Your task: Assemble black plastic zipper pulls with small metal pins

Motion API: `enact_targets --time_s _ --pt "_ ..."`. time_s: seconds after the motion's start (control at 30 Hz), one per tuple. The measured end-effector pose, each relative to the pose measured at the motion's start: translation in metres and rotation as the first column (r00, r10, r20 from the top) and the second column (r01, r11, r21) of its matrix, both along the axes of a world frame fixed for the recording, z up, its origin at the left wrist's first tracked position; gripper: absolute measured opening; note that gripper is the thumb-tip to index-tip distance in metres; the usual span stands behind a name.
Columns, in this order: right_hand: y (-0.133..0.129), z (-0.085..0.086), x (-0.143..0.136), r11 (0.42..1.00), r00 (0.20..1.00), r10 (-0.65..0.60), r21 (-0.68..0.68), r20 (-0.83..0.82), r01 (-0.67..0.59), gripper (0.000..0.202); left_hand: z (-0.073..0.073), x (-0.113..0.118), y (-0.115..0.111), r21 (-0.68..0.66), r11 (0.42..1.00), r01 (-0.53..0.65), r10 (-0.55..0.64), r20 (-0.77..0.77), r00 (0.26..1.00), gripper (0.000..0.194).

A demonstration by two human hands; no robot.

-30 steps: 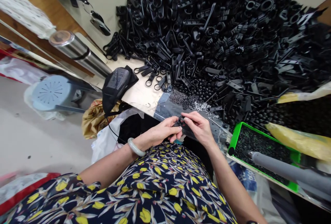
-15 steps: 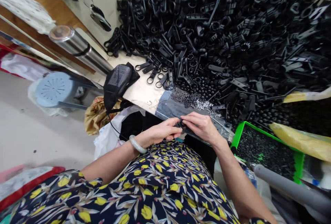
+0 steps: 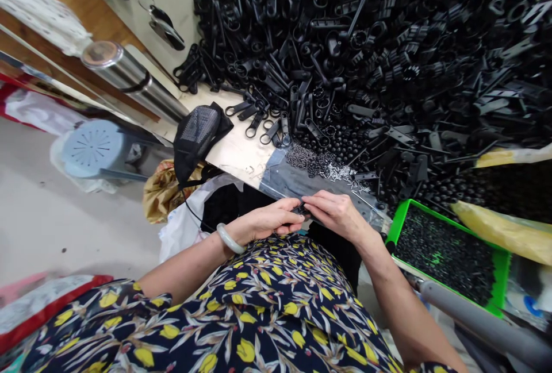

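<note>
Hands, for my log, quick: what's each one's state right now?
Left hand: closed, holding a small black part.
Right hand: pinched closed on the same part.

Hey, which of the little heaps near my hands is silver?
The pins, just beyond your right hand. They're shiny silver; the beads left of them and the balls behind them are dark.

This looks like a small assembly workshop — a worktop (image 3: 241,161) heaped with black parts (image 3: 336,39), silvery pins (image 3: 338,173) scattered in front, a green tray (image 3: 400,220) full of small dark pieces (image 3: 444,252) (and, more homely, a steel flask (image 3: 118,74) and a plastic stool (image 3: 92,147)).
</note>
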State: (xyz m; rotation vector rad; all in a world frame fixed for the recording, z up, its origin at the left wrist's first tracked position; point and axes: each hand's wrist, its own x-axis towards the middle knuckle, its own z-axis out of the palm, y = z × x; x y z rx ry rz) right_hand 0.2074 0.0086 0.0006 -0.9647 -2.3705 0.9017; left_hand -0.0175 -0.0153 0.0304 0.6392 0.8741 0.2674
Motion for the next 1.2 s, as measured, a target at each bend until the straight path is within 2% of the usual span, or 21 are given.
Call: enact_targets --time_s 0.13,0.27,0.47,0.67,0.8,0.87,0.93,1.0,1.03,1.1,1.2 --pt "-0.003 0.001 -0.003 0.997 0.999 -0.028 0.074 0.047 0.024 0.030 0.000 -0.001 0.000 0.019 1.000 -0.012 0.012 0.004 1.000 0.028" --pt "-0.005 -0.004 -0.007 0.991 0.999 -0.049 0.128 0.024 0.045 0.030 0.001 -0.001 -0.001 0.022 0.999 -0.036 0.037 -0.024 0.999 0.030" --pt "-0.005 -0.010 -0.009 0.988 0.996 -0.089 0.127 0.005 0.087 0.031 0.004 0.002 -0.003 0.027 0.995 -0.098 0.099 -0.072 0.992 0.043" --pt "-0.007 -0.010 -0.012 0.987 0.993 -0.107 0.117 -0.056 0.113 0.029 -0.003 0.003 -0.004 0.051 0.993 -0.105 0.108 -0.050 0.993 0.047" --pt "-0.002 -0.002 -0.005 0.989 0.978 -0.134 0.045 -0.160 0.143 0.030 -0.002 -0.004 -0.001 0.166 0.983 -0.073 0.087 -0.079 0.993 0.038" --pt "0.008 0.005 0.004 0.961 0.946 -0.267 0.027 -0.185 0.276 0.033 0.001 -0.009 0.005 0.256 0.962 -0.094 0.125 -0.109 0.986 0.031" --pt "0.024 0.009 0.014 0.873 0.877 -0.462 0.104 -0.136 0.476 0.029 0.004 -0.013 0.013 0.359 0.925 -0.122 0.188 -0.156 0.970 0.026" --pt "0.042 0.010 0.021 0.775 0.808 -0.589 0.276 -0.011 0.569 0.025 0.005 -0.012 0.025 0.523 0.847 -0.097 0.263 -0.254 0.931 0.022" --pt "0.050 0.009 0.023 0.749 0.786 -0.615 0.365 0.071 0.553 0.023 0.005 -0.009 0.033 0.614 0.788 -0.051 0.308 -0.322 0.895 0.020" --pt "0.064 0.004 0.024 0.739 0.754 -0.619 0.490 0.222 0.462 0.021 0.004 -0.002 0.051 0.745 0.661 0.092 0.400 -0.454 0.796 0.017" --pt "0.075 -0.003 0.020 0.738 0.711 -0.622 0.550 0.328 0.392 0.015 0.003 0.011 0.079 0.792 0.548 0.268 0.485 -0.562 0.670 0.021"
